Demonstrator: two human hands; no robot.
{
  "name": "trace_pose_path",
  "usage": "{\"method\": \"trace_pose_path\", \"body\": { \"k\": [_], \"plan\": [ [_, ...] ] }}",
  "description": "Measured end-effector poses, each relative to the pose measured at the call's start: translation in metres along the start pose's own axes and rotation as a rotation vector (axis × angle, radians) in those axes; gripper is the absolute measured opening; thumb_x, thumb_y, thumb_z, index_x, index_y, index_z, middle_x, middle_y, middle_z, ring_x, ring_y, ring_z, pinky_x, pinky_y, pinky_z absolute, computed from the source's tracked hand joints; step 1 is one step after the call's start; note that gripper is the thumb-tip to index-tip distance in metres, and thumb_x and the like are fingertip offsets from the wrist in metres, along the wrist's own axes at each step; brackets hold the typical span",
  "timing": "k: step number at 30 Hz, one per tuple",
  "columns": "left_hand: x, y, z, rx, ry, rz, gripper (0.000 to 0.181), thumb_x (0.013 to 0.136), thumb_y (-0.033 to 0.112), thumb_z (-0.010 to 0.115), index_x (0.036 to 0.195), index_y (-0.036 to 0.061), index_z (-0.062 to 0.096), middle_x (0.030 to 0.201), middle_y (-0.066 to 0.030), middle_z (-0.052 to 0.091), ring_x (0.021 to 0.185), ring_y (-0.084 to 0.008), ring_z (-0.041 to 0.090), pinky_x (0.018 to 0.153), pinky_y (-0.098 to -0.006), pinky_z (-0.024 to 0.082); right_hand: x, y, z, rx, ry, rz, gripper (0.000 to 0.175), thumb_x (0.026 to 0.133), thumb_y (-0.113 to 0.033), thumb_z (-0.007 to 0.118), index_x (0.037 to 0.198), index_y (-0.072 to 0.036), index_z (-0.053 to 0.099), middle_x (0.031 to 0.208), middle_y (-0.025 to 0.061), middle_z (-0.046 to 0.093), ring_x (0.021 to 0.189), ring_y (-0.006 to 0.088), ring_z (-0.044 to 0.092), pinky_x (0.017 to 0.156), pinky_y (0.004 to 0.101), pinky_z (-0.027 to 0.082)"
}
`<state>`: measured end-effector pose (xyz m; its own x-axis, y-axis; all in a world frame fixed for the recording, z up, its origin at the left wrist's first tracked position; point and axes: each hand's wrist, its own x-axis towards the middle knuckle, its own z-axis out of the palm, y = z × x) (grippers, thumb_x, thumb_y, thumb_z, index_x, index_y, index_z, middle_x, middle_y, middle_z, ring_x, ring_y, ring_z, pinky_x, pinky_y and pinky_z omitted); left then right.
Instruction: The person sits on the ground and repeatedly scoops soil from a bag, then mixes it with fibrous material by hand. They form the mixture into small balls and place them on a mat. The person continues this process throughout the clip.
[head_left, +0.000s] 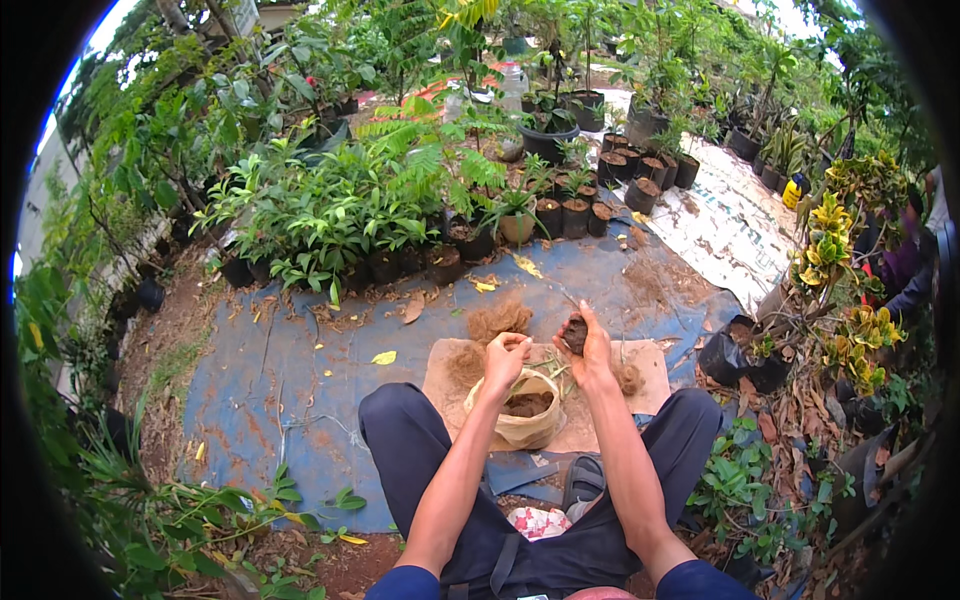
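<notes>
My right hand (589, 346) is cupped around a lump of dark soil (575, 334), held above the right part of a tan board (645, 367). To its left, my left hand (507, 363) is raised with thumb and fingertips close together; whether something thin is pinched there cannot be told. Below my hands a pale cloth-like sack (544, 429) stands rolled open on the board, with dark soil (528, 404) inside. Brown coir fibre (501, 319) is heaped behind my left hand, and more fibre (628, 378) lies right of my right forearm. Cut green leaf strips lie behind the sack.
A blue tarp (247, 382) spreads under the board. Beyond it stand leafy seedlings (337, 210), black pots of soil (575, 217) and a white sheet (720, 217). At the right are a black bag (724, 356), a variegated shrub (829, 240) and part of another person (911, 262).
</notes>
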<state>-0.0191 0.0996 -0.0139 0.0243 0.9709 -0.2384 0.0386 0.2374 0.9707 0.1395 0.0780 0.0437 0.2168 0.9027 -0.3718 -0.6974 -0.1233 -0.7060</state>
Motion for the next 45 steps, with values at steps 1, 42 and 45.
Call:
{"method": "trace_pose_path", "body": {
  "k": [1,42,45],
  "plan": [
    [0.001,-0.003,0.0,0.057,0.018,0.027,0.027,0.091,0.021,0.067,0.109,0.0016,0.064,0.096,-0.0091,0.069,0.084,-0.0148,0.065,0.072,-0.0276,0.05,-0.001,0.0,0.002,0.012,-0.068,0.003,0.031,0.091,-0.039,0.064,0.096,-0.009,0.059,0.086,0.0063,0.066,0.075,0.0186,0.066,0.068,0.0321,0.057],
    [-0.045,0.066,0.011,-1.084,-0.394,-0.196,0.019,0.09,0.011,0.064,0.108,0.0062,0.061,0.101,-0.0066,0.064,0.092,-0.0177,0.063,0.097,-0.0342,0.052,-0.029,-0.021,0.017,-0.706,-0.269,-0.913,0.056,0.106,-0.037,0.03,0.093,0.002,0.069,0.096,0.0107,0.067,0.072,0.0172,0.063,0.063,0.0284,0.047],
    [-0.049,0.073,0.015,-1.119,-0.295,-0.155,0.019,0.09,0.015,0.065,0.106,0.0068,0.061,0.099,-0.0062,0.063,0.086,-0.0165,0.063,0.088,-0.0303,0.055,-0.028,-0.019,0.016,-0.64,-0.25,-0.858,0.06,0.106,-0.038,0.027,0.089,0.001,0.069,0.089,0.0098,0.07,0.071,0.0172,0.064,0.061,0.0276,0.047]
  ]
}}
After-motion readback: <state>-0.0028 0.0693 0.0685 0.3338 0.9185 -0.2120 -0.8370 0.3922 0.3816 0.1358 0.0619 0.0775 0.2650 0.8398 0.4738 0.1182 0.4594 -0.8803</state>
